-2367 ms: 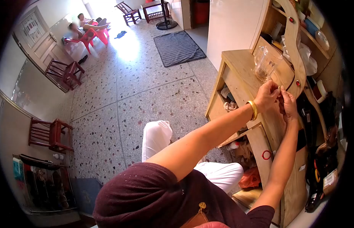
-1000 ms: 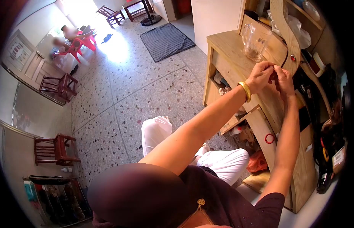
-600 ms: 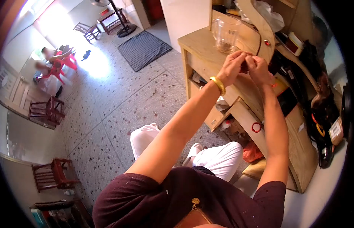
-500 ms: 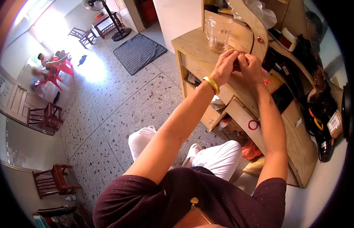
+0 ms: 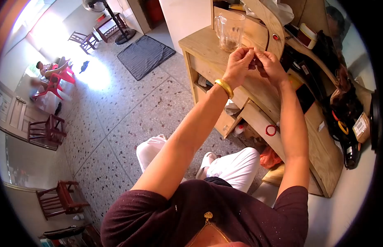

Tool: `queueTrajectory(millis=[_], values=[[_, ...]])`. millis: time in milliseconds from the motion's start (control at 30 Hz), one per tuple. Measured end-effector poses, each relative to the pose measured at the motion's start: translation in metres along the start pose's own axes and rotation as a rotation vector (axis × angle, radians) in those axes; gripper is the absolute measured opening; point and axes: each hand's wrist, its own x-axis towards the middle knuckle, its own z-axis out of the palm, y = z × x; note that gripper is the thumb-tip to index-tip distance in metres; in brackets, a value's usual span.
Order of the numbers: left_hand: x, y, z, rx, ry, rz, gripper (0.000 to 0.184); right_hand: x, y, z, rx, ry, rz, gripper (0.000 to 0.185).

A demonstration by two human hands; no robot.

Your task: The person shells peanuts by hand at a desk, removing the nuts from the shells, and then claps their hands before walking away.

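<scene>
Above the wooden dresser top (image 5: 257,88), my left hand (image 5: 238,66) and my right hand (image 5: 272,68) meet at the fingertips. Both are closed in a pinch, thumbs and forefingers together. Whatever lies between them is too small to make out. A gold bangle (image 5: 224,88) circles my left wrist. Just beyond my left hand stands a clear glass mug (image 5: 230,31) with something brownish in its bottom. Below my right forearm, a red ring-shaped band (image 5: 271,130) is at the dresser's front.
A black hair dryer (image 5: 351,154) and a boxed item (image 5: 360,126) crowd the dresser's right end. A white-lidded jar (image 5: 308,36) stands behind. A drawer or door (image 5: 261,123) juts out below. On the floor are a striped mat (image 5: 146,57) and wooden chairs (image 5: 61,199); people sit far left.
My hands remain together at the fingertips, and the right hand's fingers have shifted slightly apart from the left's. The whole view has moved a little, with the dresser appearing slightly higher and further left.
</scene>
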Motion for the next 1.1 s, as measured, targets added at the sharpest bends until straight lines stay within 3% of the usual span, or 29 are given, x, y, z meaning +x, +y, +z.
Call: queueTrajectory(millis=[367, 567, 1100], values=[[-0.001, 0.003, 0.0, -0.023, -0.046, 0.027, 0.014, 0.001, 0.002, -0.003, 0.085, -0.072, 0.013, 0.033], [-0.003, 0.006, 0.001, -0.083, -0.066, 0.007, 0.013, -0.003, -0.004, -0.007, 0.298, -0.07, 0.084, 0.033], [0.0, -0.001, 0.002, 0.008, 0.038, 0.055, 0.016, 0.002, 0.0, -0.012, 0.076, -0.149, 0.019, 0.025]])
